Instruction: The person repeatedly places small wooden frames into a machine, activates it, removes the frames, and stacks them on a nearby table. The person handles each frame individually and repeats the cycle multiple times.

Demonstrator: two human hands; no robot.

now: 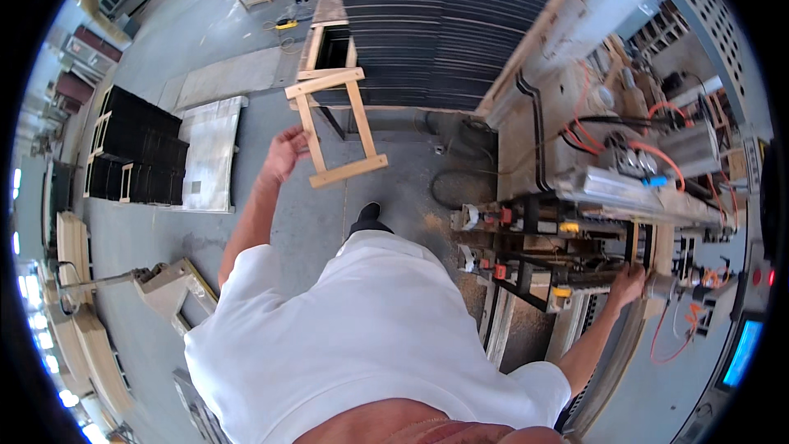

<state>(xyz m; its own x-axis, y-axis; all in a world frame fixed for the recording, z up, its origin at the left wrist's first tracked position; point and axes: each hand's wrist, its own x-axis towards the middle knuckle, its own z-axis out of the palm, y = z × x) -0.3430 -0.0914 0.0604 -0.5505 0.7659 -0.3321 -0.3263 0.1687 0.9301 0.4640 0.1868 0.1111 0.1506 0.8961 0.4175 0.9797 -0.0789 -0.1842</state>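
My left hand (286, 152) is closed on one long side rail of a light wooden frame (336, 126). Two longer rails and two crosspieces make up this frame, and it is held up off the floor, tilted. Out to the right, my right hand (629, 284) reaches into a machine (567, 259) with black clamp arms and red and yellow parts. Its fingers are curled at the end of dark strips (639, 245) near a pale wooden piece; what they grip is hard to make out.
A tall stack of dark slats (444, 25) stands ahead. On the left, black stacked pieces (136, 148) stand by a pale board (211, 154). Orange hoses (657, 156) and cables run over the machine at right; a lit screen (742, 353) is at far right.
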